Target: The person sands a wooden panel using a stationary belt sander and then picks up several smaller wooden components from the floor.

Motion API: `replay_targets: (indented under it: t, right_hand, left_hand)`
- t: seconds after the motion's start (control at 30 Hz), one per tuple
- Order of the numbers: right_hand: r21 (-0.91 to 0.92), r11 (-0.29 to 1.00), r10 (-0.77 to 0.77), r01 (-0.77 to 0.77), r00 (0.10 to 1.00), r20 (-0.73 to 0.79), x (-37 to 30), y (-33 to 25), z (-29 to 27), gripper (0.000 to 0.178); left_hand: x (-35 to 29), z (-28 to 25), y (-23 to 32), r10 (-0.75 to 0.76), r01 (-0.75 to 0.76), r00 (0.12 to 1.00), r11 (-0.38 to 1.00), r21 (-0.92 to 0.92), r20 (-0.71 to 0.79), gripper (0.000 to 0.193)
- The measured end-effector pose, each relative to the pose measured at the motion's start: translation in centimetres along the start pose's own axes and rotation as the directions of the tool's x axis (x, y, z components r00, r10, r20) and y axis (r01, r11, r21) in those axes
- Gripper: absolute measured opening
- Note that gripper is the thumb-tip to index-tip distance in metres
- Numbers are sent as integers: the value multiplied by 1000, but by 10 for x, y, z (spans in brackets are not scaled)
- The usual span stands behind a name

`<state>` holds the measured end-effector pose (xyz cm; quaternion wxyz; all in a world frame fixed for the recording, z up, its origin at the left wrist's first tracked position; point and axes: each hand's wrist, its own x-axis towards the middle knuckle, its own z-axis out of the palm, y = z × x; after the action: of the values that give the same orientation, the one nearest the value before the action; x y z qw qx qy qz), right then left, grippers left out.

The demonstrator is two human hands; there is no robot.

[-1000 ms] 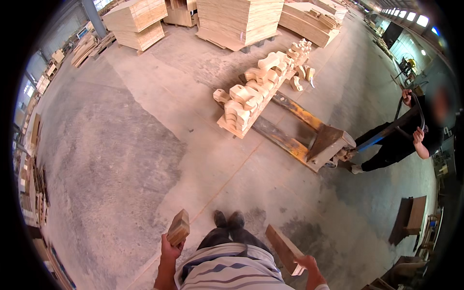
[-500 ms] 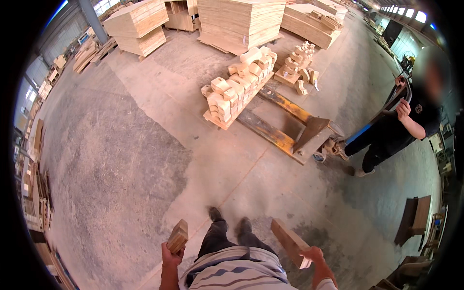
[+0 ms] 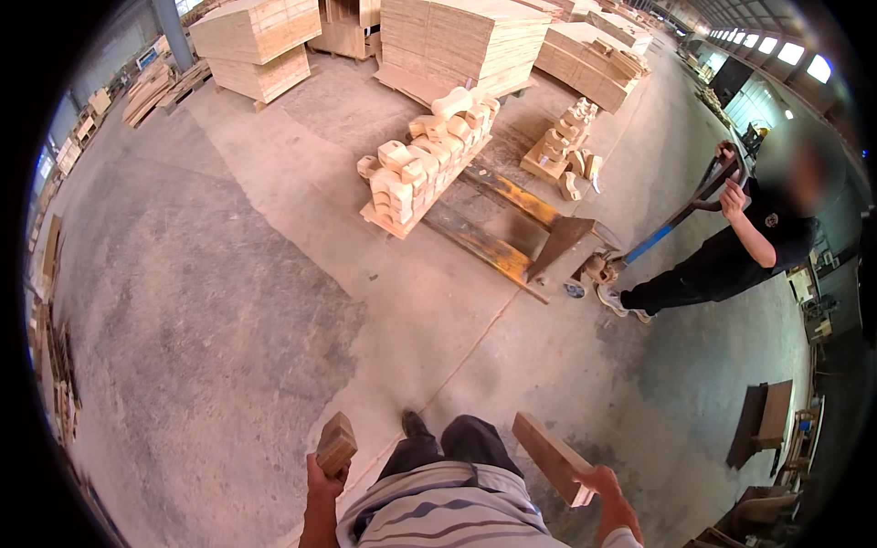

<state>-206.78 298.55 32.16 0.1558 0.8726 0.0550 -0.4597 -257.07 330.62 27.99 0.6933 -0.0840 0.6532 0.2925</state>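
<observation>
At the lower left, my left hand (image 3: 326, 477) is closed round the lower end of a short wooden block (image 3: 337, 440), which sticks up from the fingers. My right hand (image 3: 598, 484) grips the near end of a longer wooden board (image 3: 551, 457), whose far end points forward and to the left. Both pieces are held clear of the floor on either side of my legs. Ahead of me, curved wooden pieces (image 3: 425, 160) are heaped on a flat wooden base beside the forks of a yellow, worn pallet truck (image 3: 505, 228).
A co-worker (image 3: 731, 247) in dark clothes holds the truck's blue handle (image 3: 650, 242) at the right. More curved pieces (image 3: 564, 142) stand behind the truck. Large wooden stacks (image 3: 457, 46) line the back. A brown wooden piece (image 3: 763, 422) is at the far right on the concrete floor.
My legs have taken a step while both hands keep their wood. The loaded base, the truck and the co-worker have shifted a little to the left in the view.
</observation>
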Motion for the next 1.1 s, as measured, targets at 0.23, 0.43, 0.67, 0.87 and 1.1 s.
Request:
replay_targets:
  t: [0.23,0.43,0.67,0.87,1.1]
  right_hand:
    - [-5,998,-62,62,998,-22,26,18,-13,55]
    - [3,996,-89,89,996,13,93,27,-19,60]
    - [26,991,-132,132,991,-1,165,11,-24,67]
    - [54,977,-206,207,978,-18,223,14,-34,71]
    - [34,981,-190,191,981,-35,236,11,-84,76]
  left_hand:
    - [3,29,-36,28,-29,999,999,38,26,47]
    - [13,53,-68,57,-57,998,998,20,33,47]
    - [20,92,-87,96,-96,995,995,-1,5,46]
    - [37,124,-113,204,-202,975,979,-29,93,45]
    - [71,144,-135,54,-58,993,997,43,103,45]
